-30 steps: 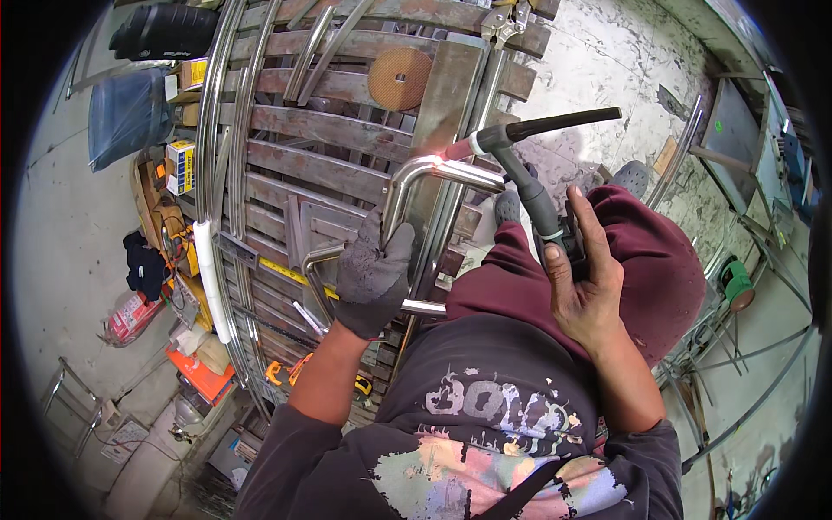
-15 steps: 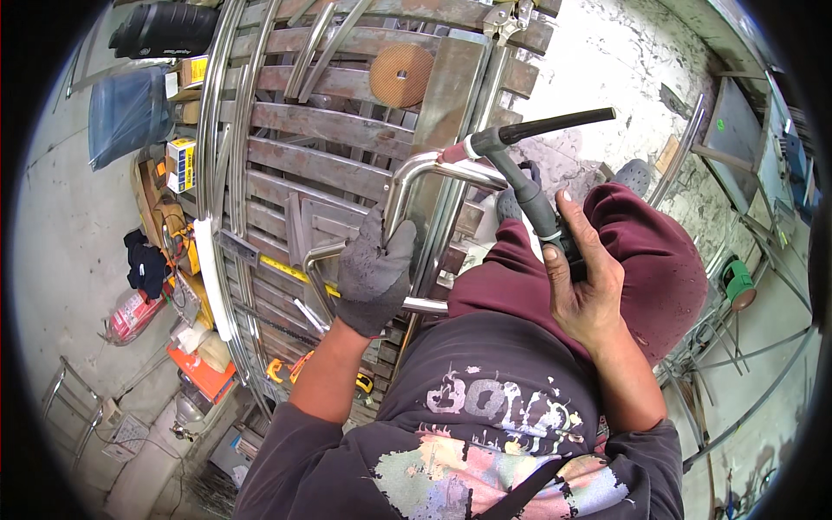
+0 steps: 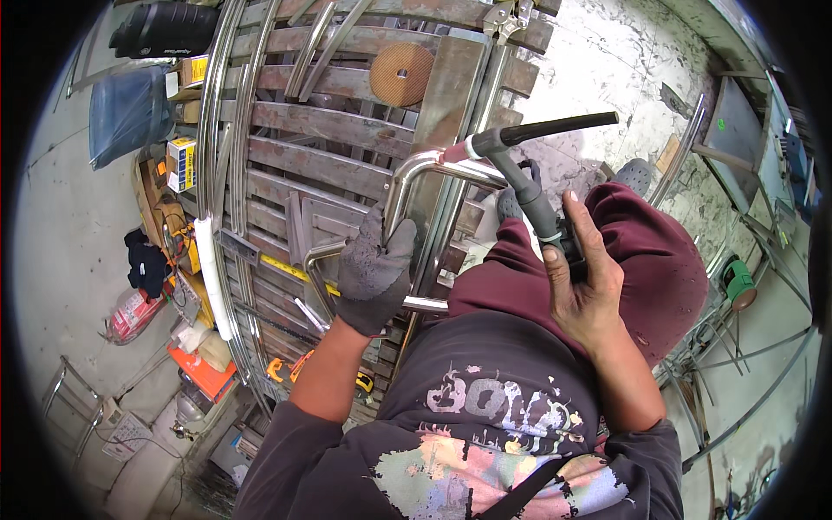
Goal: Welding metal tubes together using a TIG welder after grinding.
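Bent steel tube (image 3: 396, 195) sits over the right edge of the slatted bench (image 3: 334, 126), by a flat bar (image 3: 451, 78). Gloved left hand (image 3: 375, 267) is on it, gripping the near part; one leg runs far from there, then bends right. Bare right hand (image 3: 591, 282) is farther off, near-right of the bend, closed on the torch (image 3: 525, 192). Torch axis slants far-left; nozzle (image 3: 454, 153) is at the bend, contact unclear. Tube: shiny, round, smooth-curved, no arc glow.
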`<act>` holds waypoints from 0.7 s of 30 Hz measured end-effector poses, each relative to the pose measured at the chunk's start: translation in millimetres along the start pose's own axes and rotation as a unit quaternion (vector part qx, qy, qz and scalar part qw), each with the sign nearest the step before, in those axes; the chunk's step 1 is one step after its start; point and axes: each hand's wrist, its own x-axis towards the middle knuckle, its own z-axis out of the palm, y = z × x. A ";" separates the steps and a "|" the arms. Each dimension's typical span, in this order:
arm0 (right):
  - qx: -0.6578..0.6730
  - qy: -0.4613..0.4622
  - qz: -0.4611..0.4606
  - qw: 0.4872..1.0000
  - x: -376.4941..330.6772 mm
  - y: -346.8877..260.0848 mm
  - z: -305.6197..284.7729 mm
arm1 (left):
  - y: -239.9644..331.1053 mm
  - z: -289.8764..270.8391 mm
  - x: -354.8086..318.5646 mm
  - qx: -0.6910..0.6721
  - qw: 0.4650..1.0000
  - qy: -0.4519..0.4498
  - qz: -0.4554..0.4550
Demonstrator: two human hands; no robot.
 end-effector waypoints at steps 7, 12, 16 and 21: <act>-0.037 0.001 -0.046 0.998 1.1 1.3 0.8 | 7.5 -1.9 6.3 -0.086 0.994 0.003 -0.062; -0.060 -0.031 -0.025 0.997 -1.0 -0.1 -2.9 | -13.1 0.1 -6.6 0.019 0.998 -0.022 0.047; 0.023 -0.002 0.028 0.999 -9.1 6.3 1.4 | 12.9 0.0 6.7 -0.153 0.981 0.021 -0.118; 0.025 0.114 0.069 0.991 -8.7 18.3 -13.2 | -6.9 2.0 0.7 -0.031 0.999 0.024 0.009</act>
